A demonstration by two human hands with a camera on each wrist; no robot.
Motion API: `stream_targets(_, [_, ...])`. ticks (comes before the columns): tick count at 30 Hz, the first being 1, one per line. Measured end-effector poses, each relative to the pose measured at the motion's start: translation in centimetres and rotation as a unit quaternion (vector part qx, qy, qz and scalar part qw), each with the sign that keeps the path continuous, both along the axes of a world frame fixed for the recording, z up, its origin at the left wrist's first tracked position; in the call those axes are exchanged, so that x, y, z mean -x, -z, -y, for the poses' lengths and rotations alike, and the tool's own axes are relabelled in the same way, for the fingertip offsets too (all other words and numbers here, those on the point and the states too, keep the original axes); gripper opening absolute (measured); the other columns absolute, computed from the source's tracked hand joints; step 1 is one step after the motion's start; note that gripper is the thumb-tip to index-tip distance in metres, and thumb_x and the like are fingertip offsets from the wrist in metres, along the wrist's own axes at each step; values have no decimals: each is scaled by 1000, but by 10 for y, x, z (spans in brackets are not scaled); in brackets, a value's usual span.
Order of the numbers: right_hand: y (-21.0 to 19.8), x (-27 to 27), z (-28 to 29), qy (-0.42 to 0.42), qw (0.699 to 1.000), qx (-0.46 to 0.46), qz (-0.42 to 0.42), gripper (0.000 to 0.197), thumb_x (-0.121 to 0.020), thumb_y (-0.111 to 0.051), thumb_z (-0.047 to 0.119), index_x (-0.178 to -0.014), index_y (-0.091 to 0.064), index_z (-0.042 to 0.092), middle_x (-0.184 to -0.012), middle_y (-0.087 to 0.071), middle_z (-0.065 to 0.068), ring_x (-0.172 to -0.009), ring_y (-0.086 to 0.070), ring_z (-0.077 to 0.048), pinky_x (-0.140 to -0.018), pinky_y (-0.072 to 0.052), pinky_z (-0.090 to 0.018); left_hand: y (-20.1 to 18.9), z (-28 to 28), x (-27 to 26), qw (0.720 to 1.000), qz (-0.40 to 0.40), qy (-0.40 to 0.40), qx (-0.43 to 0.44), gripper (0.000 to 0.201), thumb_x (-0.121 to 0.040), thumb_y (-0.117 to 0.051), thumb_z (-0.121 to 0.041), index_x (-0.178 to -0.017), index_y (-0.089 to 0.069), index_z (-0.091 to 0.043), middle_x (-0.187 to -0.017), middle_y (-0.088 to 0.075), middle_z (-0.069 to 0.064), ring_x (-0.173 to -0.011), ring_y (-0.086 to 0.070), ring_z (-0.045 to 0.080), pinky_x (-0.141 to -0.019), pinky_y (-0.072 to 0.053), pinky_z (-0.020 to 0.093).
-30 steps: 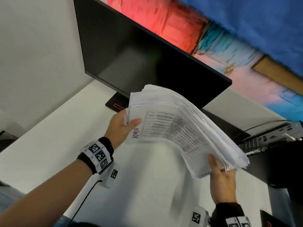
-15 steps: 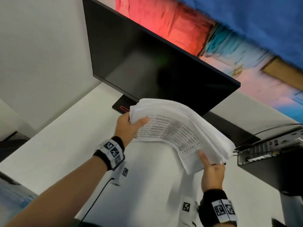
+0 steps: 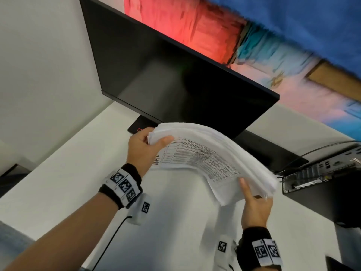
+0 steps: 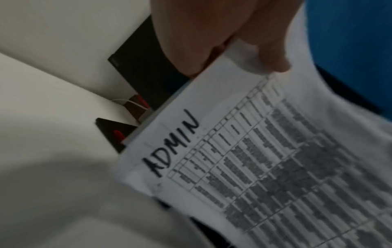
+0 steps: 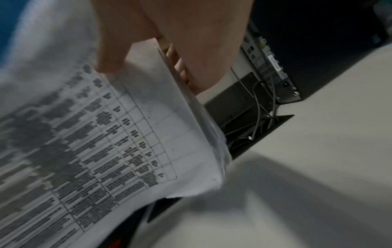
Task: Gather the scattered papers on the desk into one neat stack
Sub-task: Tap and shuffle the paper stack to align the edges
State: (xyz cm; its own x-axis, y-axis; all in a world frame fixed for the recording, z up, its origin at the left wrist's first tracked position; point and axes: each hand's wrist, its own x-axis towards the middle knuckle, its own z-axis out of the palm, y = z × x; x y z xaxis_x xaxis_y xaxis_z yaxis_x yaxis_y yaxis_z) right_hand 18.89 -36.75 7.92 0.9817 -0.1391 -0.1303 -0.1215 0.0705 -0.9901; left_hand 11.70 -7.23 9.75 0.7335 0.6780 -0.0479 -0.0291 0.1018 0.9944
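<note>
Papers [image 3: 211, 159] being held up in both hands above the white desk [image 3: 58, 173], in front of the dark monitor [image 3: 175, 79].

The bundle is arching upward in the middle, its printed table and the handwritten word "ADMIN" facing the person. The left hand [image 3: 140, 151] is pinching the far left end, thumb [image 4: 269, 50] pressing on the printed face and fingers curling behind. The right hand [image 3: 254, 208] is clamping the near right end the same way, thumb [image 5: 112, 50] on the page; the sheet edges there are looking slightly fanned, though blur is making that uncertain. To the right, a black computer unit [image 3: 316, 178] with cables is sitting on the desk.
</note>
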Motion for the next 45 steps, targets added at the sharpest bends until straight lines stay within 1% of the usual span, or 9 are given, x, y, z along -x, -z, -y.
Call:
stream_targets(8, [18, 4, -14, -5, 997, 48, -61, 40, -82, -73, -7, -115, -67, 16, -101, -70, 2, -96, -67, -11, -83, -48, -21, 32, 8, -2, 996, -75, 3, 38, 28, -72, -87, -26, -95, -75, -14, -90, -80, 5, -84, -76, 20, -78, -64, 39])
stream_targets(12, [27, -9, -5, 1, 992, 76, -102, 31, -83, -69, -7, -97, -64, 19, -90, -66, 1, -98, -65, -28, -99, -49, -41, 33, -2, -6, 994, -91, 40, 39, 51, -68, -90, -20, -110, -64, -10, -100, -73, 4, -90, -71, 16, -68, -60, 23])
stream_targets(16, [17, -16, -17, -10, 990, 88, -107, 33, -82, -61, -13, -105, -67, 10, -100, -67, -9, -100, -61, -32, -84, -46, -31, 34, 7, -14, 990, -102, 57, 79, 47, -62, -93, -17, -105, -73, -14, -99, -79, 3, -95, -76, 21, -83, -62, 36])
stream_targets(21, [16, -16, -2, 20, 992, 82, -98, 39, -84, -63, -12, -118, -60, 7, -99, -63, 3, -93, -61, -14, -95, -42, -35, 25, -4, -3, 994, -42, 73, 66, 45, -63, -91, -11, -101, -70, -23, -89, -79, -7, -80, -75, 2, -70, -60, 22])
stream_targets(25, [22, -12, -7, -9, 989, 80, -124, 43, -83, -66, -10, -125, -59, 2, -109, -69, -14, -103, -64, -32, -80, -48, -29, 25, 5, -3, 992, -76, 97, 34, 52, -60, -92, -30, -105, -68, -24, -99, -76, -1, -89, -73, 11, -76, -61, 30])
stream_targets(30, [14, -11, -8, -8, 995, 66, -81, 41, -84, -66, -12, -114, -58, 15, -100, -66, -1, -101, -62, -26, -91, -44, -33, -3, 12, -13, 999, -29, 30, 12, 19, -85, -72, -34, -80, -66, -17, -72, -69, -4, -61, -68, 7, -60, -55, 28])
stream_targets(37, [-1, -7, 1, -34, 967, 206, 148, 103, -74, -72, -20, -152, -27, 30, -150, -41, -11, -126, -50, -2, -108, -42, -25, -6, 1, -29, 997, -48, -55, -17, 25, -94, -62, -34, -91, -66, -9, -89, -77, 1, -86, -72, 23, -90, -57, 46])
stream_targets(41, [-4, -8, 6, -90, 889, 361, 267, 79, -78, -71, -15, -148, -49, 13, -154, -31, -15, -130, -43, -1, -106, -44, -24, 2, -2, -31, 996, -60, -70, -17, 23, -97, -56, -31, -99, -64, -10, -96, -77, 0, -94, -71, 27, -92, -56, 51])
stream_targets(45, [2, -14, 14, -87, 901, 357, 231, 75, -81, -70, -13, -147, -50, 19, -151, -42, -9, -133, -43, -13, -108, -38, -18, 0, -3, -25, 998, -34, -18, 43, 33, -93, -60, -42, -104, -62, -10, -102, -76, 1, -91, -70, 20, -91, -56, 41])
